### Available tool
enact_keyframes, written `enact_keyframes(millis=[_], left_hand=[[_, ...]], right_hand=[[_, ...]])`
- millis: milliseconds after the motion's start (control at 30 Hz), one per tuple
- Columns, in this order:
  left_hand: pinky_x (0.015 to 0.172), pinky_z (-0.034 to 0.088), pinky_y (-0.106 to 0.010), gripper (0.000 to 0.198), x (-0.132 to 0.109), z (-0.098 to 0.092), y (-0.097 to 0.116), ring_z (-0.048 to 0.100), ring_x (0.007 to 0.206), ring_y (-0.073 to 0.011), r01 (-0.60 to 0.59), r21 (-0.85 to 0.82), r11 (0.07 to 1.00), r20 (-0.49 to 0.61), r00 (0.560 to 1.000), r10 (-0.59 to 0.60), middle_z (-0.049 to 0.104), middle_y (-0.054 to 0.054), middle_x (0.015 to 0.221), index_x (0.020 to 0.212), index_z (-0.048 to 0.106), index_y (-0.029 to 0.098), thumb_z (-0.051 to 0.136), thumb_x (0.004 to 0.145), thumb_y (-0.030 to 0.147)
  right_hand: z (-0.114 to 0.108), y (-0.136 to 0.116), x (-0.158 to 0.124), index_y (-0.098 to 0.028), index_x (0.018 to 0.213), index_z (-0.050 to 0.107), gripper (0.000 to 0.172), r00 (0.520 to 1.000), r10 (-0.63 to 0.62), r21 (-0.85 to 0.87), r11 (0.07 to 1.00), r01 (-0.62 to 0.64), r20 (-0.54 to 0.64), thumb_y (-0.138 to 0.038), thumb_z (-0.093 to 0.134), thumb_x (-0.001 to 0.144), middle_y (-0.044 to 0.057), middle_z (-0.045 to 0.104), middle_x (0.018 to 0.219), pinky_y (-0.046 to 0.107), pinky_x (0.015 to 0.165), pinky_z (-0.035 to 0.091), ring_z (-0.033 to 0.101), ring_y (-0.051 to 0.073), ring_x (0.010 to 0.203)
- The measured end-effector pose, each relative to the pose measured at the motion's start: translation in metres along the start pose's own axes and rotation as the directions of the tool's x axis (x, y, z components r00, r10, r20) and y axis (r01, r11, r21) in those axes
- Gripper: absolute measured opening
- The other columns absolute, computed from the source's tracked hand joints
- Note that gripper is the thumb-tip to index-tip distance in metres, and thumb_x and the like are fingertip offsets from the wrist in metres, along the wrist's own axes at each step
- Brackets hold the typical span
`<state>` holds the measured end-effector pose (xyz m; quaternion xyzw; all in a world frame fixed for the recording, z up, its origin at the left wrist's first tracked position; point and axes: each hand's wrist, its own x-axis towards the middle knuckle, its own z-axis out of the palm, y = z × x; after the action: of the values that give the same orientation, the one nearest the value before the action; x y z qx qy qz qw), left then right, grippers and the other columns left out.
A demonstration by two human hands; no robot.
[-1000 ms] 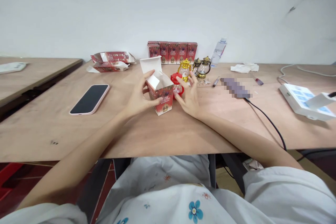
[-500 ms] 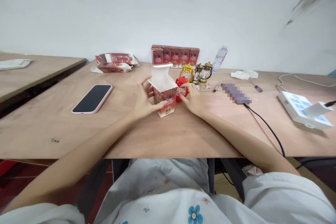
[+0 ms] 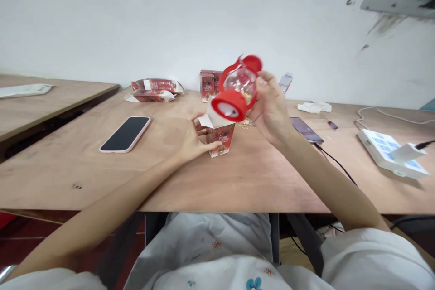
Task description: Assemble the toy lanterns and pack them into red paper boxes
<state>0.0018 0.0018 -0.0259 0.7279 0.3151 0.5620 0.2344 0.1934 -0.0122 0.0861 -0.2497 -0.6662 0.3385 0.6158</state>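
A small red lantern [image 3: 240,82] with a clear globe is tilted in the air, its round base toward me. My right hand [image 3: 272,108] is closed on its right side. Just below and to the left stands a red printed box [image 3: 220,139] with its white-lined top flaps raised. My left hand [image 3: 197,141] grips the box from the left, thumb across the front. The lantern hides part of the box's opening and most of the things behind it.
Red boxes [image 3: 206,85] stand by the wall, and flattened cartons [image 3: 156,89] lie at the back left. A phone [image 3: 125,134] is on the left; another phone [image 3: 306,130] with a cable, a tissue [image 3: 314,107] and a white power strip [image 3: 390,152] are on the right.
My right hand has lifted the red lantern off the table, up above the box, and tipped it. My left hand stays on the box. The view has shifted slightly.
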Motion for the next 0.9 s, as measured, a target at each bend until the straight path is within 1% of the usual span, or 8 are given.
enact_keyframes(millis=[100, 200, 333, 433, 533, 633, 800, 900], left_hand=[[0.083, 0.055, -0.053, 0.078, 0.000, -0.001, 0.005, 0.060, 0.106, -0.0287, 0.036, 0.042, 0.998, 0.000, 0.999, -0.036, 0.053, -0.013, 0.120, 0.118, 0.028, 0.028, 0.080, 0.060, 0.031], [0.084, 0.055, -0.054, 0.078, 0.000, -0.001, 0.006, 0.062, 0.103, -0.0283, 0.067, 0.031, 0.997, -0.002, 0.998, -0.067, 0.053, -0.012, 0.118, 0.116, 0.027, 0.027, 0.081, 0.059, 0.031], [0.086, 0.053, -0.055, 0.078, -0.001, 0.001, 0.005, 0.063, 0.101, -0.0264, 0.084, -0.017, 0.996, -0.002, 0.996, -0.084, 0.055, -0.009, 0.116, 0.115, 0.025, 0.030, 0.080, 0.060, 0.032], [0.090, 0.051, -0.054, 0.078, -0.002, 0.002, 0.008, 0.061, 0.106, -0.0261, 0.128, -0.025, 0.992, 0.010, 0.992, -0.127, 0.053, -0.009, 0.122, 0.116, 0.025, 0.030, 0.080, 0.060, 0.033], [0.093, 0.050, -0.052, 0.078, -0.002, 0.003, 0.011, 0.060, 0.108, -0.0263, 0.135, -0.034, 0.990, -0.004, 0.991, -0.135, 0.053, -0.009, 0.124, 0.116, 0.026, 0.029, 0.080, 0.060, 0.032], [0.090, 0.053, -0.051, 0.076, -0.001, 0.002, 0.013, 0.062, 0.104, -0.0250, 0.164, -0.059, 0.985, 0.002, 0.986, -0.164, 0.053, -0.009, 0.124, 0.115, 0.025, 0.029, 0.079, 0.062, 0.029], [0.087, 0.054, -0.050, 0.076, 0.001, 0.002, 0.010, 0.062, 0.104, -0.0246, 0.108, -0.054, 0.993, -0.007, 0.994, -0.108, 0.053, -0.010, 0.123, 0.115, 0.024, 0.028, 0.079, 0.062, 0.029], [0.088, 0.053, -0.051, 0.078, -0.001, 0.003, 0.008, 0.061, 0.106, -0.0258, 0.101, -0.020, 0.995, 0.005, 0.995, -0.101, 0.054, -0.010, 0.122, 0.118, 0.023, 0.028, 0.078, 0.063, 0.030]], right_hand=[[0.023, 0.007, -0.008, -0.030, 0.109, 0.044, 0.041, 0.991, 0.093, 0.064, 0.993, -0.099, 0.095, -0.059, 0.052, 0.082, -0.001, 0.061, 0.100, 0.028, 0.072, 0.056, 0.064, 0.015, 0.093], [0.025, 0.018, -0.007, -0.029, 0.107, 0.043, 0.044, 0.993, 0.081, 0.048, 0.995, -0.085, 0.083, -0.059, 0.058, 0.078, 0.000, 0.060, 0.098, 0.028, 0.072, 0.056, 0.063, 0.015, 0.091], [0.005, 0.030, 0.004, -0.027, 0.104, 0.045, 0.045, 1.000, -0.030, -0.126, 0.992, 0.030, 0.004, -0.054, 0.065, 0.075, 0.001, 0.058, 0.106, 0.029, 0.073, 0.055, 0.060, 0.016, 0.095], [-0.006, 0.033, 0.007, -0.026, 0.104, 0.046, 0.044, 0.996, -0.076, -0.294, 0.952, 0.084, 0.039, -0.053, 0.065, 0.075, 0.002, 0.057, 0.108, 0.031, 0.073, 0.054, 0.060, 0.016, 0.093], [-0.001, 0.031, 0.003, -0.025, 0.104, 0.048, 0.040, 0.988, -0.098, -0.471, 0.870, 0.145, 0.123, -0.048, 0.065, 0.077, 0.002, 0.058, 0.103, 0.036, 0.077, 0.051, 0.060, 0.018, 0.088], [0.011, 0.027, -0.002, -0.024, 0.107, 0.048, 0.039, 0.975, -0.125, -0.600, 0.771, 0.213, 0.186, -0.043, 0.065, 0.077, 0.004, 0.058, 0.103, 0.042, 0.085, 0.047, 0.058, 0.022, 0.093], [0.019, 0.024, -0.006, -0.026, 0.125, 0.036, 0.061, 0.973, -0.110, -0.656, 0.722, 0.220, 0.205, -0.038, 0.067, 0.074, 0.008, 0.054, 0.118, 0.048, 0.089, 0.044, 0.055, 0.027, 0.102], [0.015, 0.019, -0.002, -0.025, 0.125, 0.039, 0.064, 0.970, -0.024, -0.695, 0.693, 0.191, 0.243, -0.035, 0.070, 0.070, 0.007, 0.060, 0.110, 0.047, 0.086, 0.043, 0.055, 0.028, 0.100]])
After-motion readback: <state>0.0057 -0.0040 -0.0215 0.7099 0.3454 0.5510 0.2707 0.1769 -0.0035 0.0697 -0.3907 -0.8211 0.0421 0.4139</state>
